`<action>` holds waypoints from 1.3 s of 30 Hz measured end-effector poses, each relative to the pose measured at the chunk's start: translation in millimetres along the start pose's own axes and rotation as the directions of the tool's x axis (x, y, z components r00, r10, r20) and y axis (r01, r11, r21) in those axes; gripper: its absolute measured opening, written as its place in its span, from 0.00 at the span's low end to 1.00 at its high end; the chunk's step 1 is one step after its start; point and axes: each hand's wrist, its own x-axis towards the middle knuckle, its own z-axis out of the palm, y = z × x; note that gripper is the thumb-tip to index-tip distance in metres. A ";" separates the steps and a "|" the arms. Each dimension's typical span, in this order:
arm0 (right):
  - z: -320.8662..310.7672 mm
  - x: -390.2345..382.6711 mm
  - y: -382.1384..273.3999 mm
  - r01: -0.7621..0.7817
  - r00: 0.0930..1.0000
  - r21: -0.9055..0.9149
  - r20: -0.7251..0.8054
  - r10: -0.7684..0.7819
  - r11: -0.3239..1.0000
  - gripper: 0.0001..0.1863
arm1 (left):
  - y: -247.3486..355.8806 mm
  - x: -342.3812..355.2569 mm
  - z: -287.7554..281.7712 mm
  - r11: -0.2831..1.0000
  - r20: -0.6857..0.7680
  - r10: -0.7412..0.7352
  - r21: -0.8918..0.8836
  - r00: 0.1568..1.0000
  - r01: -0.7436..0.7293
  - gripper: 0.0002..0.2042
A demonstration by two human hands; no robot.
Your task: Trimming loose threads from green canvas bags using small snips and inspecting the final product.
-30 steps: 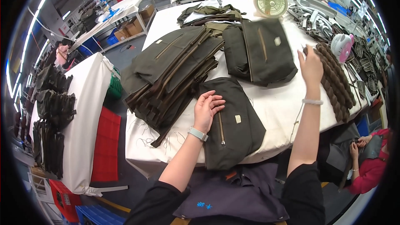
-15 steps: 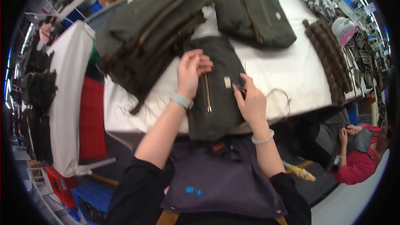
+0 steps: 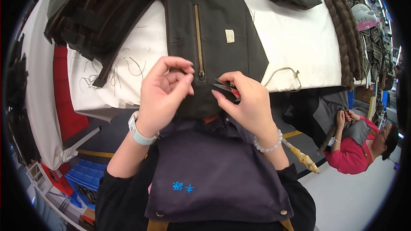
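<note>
In front of me a dark green garment panel lies over the table's near edge. A brass zipper runs down its middle, its pull at the lower end, and a small pale label sits to the right. My left hand hovers left of the zipper's lower end, thumb and fingertips drawn together; whatever is between them is too small to see. My right hand holds thread snips with red on the handle, their blades parted and pointing left, close below the zipper end.
More dark garment pieces with brass zippers are piled at left, beside loose thread ends on the white table cover. A cord and brown furry strips lie at right. A person in pink works beyond, at lower right.
My left hand has come down from the zipper's upper part to near its lower end, its fingers curling. My right hand with the snips has moved down and left. The panel appears larger and higher in view.
</note>
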 end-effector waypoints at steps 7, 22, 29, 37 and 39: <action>-6.3 5.5 -9.0 -0.034 0.979 -0.063 0.198 0.045 0.997 0.11 | -12.4 1.5 10.2 0.766 0.175 0.209 0.582 0.962 -0.272 0.15; -9.7 5.3 -9.0 -0.108 0.988 -0.028 0.105 0.111 0.994 0.12 | -25.0 5.8 -1.4 0.995 0.058 0.096 0.018 0.994 -0.098 0.03; -6.7 6.3 -3.6 -0.048 0.994 -0.058 0.091 0.053 0.997 0.12 | -28.8 6.5 -2.1 0.991 0.068 0.128 0.021 0.989 -0.130 0.03; -7.6 7.0 -2.7 -0.049 0.994 -0.037 0.097 0.053 0.998 0.11 | -29.2 7.1 -1.1 0.991 0.058 0.130 0.036 0.990 -0.132 0.03; -7.9 7.8 -4.9 -0.051 0.992 -0.052 0.113 0.057 0.997 0.11 | -29.5 5.7 -1.8 0.989 0.059 0.136 0.048 0.989 -0.139 0.03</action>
